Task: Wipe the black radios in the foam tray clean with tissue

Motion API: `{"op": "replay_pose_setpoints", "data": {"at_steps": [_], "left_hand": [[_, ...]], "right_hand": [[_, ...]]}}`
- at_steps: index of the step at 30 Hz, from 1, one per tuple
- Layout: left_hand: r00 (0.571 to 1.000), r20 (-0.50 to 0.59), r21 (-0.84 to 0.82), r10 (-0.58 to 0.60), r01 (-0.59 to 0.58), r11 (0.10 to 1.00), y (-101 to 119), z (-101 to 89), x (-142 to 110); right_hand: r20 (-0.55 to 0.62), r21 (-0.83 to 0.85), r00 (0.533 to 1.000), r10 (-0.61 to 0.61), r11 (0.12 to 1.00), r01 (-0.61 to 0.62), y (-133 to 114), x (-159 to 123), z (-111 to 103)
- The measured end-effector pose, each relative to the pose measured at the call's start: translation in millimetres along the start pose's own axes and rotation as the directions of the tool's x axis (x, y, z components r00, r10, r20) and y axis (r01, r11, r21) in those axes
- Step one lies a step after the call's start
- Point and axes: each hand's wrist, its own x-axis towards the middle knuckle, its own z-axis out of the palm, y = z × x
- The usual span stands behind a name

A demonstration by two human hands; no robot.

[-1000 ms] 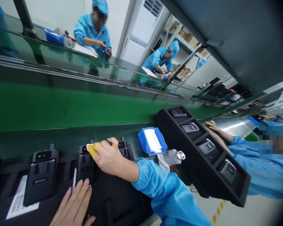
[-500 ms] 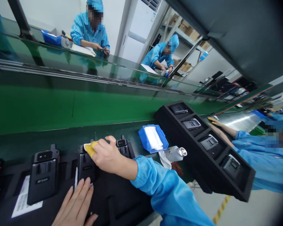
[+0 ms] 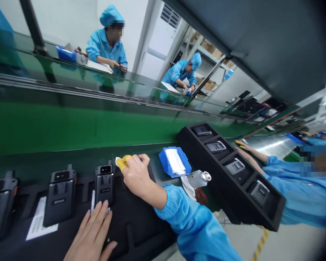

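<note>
My right hand (image 3: 138, 175), with yellow finger cots on its fingertips, pinches a small white wipe (image 3: 117, 161). It is just right of a black handheld radio (image 3: 104, 183) that has a camera window and a stubby antenna. My left hand (image 3: 91, 233) lies palm down with its fingers stretched out, the tips at the radio's lower end. A white strip (image 3: 92, 201) shows along the radio's left side. The radio lies on a black foam tray (image 3: 146, 232). To the left, a second radio (image 3: 60, 197) rests partly over a white label sheet (image 3: 40, 223).
Another radio (image 3: 0, 206) lies at the left edge. Right of my hands are a blue bin (image 3: 165, 165) of white wipes, a silver-topped bottle (image 3: 198, 178) and a black compartment tray (image 3: 220, 181) with several devices. A co-worker's sleeve (image 3: 296, 188) is beyond it.
My right hand has moved off the radio's top to the right, still pinching the wipe, so the camera window shows. My left hand stays at the radio's lower end. The view has shifted slightly.
</note>
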Motion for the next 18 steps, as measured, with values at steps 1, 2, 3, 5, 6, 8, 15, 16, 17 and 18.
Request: {"op": "replay_pose_setpoints", "data": {"at_steps": [1,2,3,5,6,8,15,16,17,18], "left_hand": [[1.0,-0.02,0.004,-0.006,0.006,1.0,0.2,-3.8,0.6],[0.999,-0.032,0.013,-0.02,0.02,1.0,-0.6,-8.7,0.1],[0.999,-0.04,0.026,-0.037,0.038,0.999,-2.5,-14.3,-1.9],[0.995,-0.046,0.063,-0.086,0.088,0.994,-9.1,-26.3,-10.6],[0.992,-0.045,0.083,-0.121,0.124,0.989,-13.3,-31.7,-17.1],[0.981,-0.042,0.117,-0.188,0.192,0.974,-21.8,-39.3,-31.7],[0.966,-0.038,0.07,-0.257,0.259,0.963,-33.7,-34.0,-59.6],[0.964,-0.032,0.067,-0.262,0.264,0.962,-33.4,-32.4,-60.5],[0.965,-0.027,0.07,-0.261,0.262,0.963,-32.9,-31.1,-61.2],[0.966,-0.023,0.077,-0.257,0.258,0.963,-32.5,-30.0,-61.9]], "right_hand": [[0.007,0.006,1.0,-0.007,1.0,0.007,-2.0,4.7,-2.9],[0.017,0.019,1.0,-0.025,1.0,0.024,-5.9,9.4,-5.1],[0.031,0.035,0.998,-0.05,0.998,0.049,-11.3,14.1,-6.5],[0.058,0.077,0.991,-0.122,0.99,0.117,-25.9,23.5,-6.2],[0.066,0.1,0.984,-0.165,0.982,0.158,-34.3,28.4,-4.6],[0.073,0.139,0.965,-0.254,0.96,0.242,-52.0,38.7,0.9],[0.078,0.217,0.89,-0.45,0.879,0.425,-94.8,63.4,25.9],[0.071,0.218,0.883,-0.464,0.871,0.44,-95.1,62.9,27.9],[0.065,0.214,0.879,-0.472,0.867,0.449,-93.5,61.4,29.1],[0.062,0.205,0.877,-0.476,0.866,0.455,-90.4,59.3,29.8]]}}
